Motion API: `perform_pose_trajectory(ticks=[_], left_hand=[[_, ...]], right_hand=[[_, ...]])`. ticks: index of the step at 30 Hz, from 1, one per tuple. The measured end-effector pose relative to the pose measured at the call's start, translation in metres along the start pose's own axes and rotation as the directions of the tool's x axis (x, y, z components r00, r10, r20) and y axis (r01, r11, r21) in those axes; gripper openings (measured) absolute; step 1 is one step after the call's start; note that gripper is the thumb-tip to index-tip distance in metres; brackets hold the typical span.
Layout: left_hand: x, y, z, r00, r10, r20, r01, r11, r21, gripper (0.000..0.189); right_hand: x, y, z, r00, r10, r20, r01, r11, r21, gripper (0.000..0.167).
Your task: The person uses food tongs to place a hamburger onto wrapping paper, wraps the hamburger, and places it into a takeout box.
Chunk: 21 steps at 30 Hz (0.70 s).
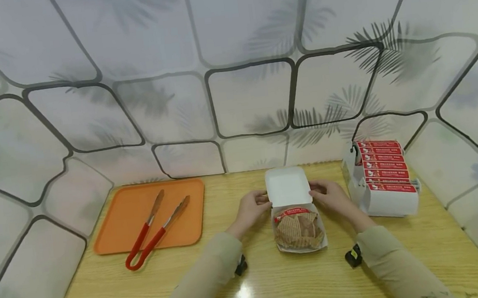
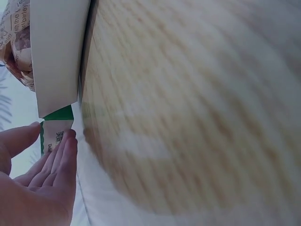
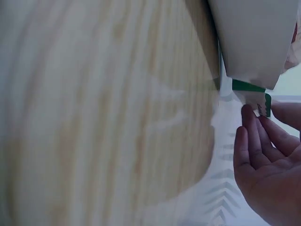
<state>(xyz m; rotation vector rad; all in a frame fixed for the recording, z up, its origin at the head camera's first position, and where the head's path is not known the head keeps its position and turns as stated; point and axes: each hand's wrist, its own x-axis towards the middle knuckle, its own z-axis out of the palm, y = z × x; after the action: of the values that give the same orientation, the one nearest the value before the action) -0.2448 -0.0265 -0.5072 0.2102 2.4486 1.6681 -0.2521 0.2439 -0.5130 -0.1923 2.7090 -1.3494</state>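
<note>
A white burger box (image 1: pixel 280 250) stands on the table with its lid (image 1: pixel 287 186) raised toward the back. Inside lies a burger wrapped in brown printed paper (image 1: pixel 298 230), with a red label strip along its back edge. My left hand (image 1: pixel 251 208) pinches the lid's left side near the hinge, thumb in front and fingers behind. On the opposite side, my right hand (image 1: pixel 331 199) pinches the lid's right edge the same way. Both wrist views show green print on the lid's outer side panel (image 2: pixel 55 134), next to the plain box wall (image 3: pixel 256 42).
An orange tray (image 1: pixel 112 230) sits at the left, with red-handled tongs (image 1: pixel 146 246) lying across its front edge. At the right stands a white holder (image 1: pixel 357 195) with several red-labelled folded boxes (image 1: pixel 385 165). A patterned wall (image 1: pixel 251 99) rises behind the wooden table (image 1: pixel 289 289).
</note>
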Motion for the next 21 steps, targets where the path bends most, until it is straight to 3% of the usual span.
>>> perform_pose_trajectory(ticks=[8,15,21], left_hand=[[0.000,0.004,-0.003,0.996,0.031,-0.078,-0.036,0.997,-0.061,0.036],[0.002,0.010,-0.008,0.987,0.041,-0.153,-0.046,0.998,-0.030,0.031],[0.001,0.018,-0.015,0.980,0.087,-0.178,-0.083,0.996,0.030,0.027]], right_hand=[[-0.002,-0.012,0.003,0.998,0.009,-0.062,-0.004,0.997,0.081,0.045],[0.003,-0.018,0.003,0.992,-0.019,-0.125,0.029,0.996,0.081,0.040],[0.003,-0.027,0.002,0.986,-0.042,-0.159,0.056,0.995,0.085,0.038]])
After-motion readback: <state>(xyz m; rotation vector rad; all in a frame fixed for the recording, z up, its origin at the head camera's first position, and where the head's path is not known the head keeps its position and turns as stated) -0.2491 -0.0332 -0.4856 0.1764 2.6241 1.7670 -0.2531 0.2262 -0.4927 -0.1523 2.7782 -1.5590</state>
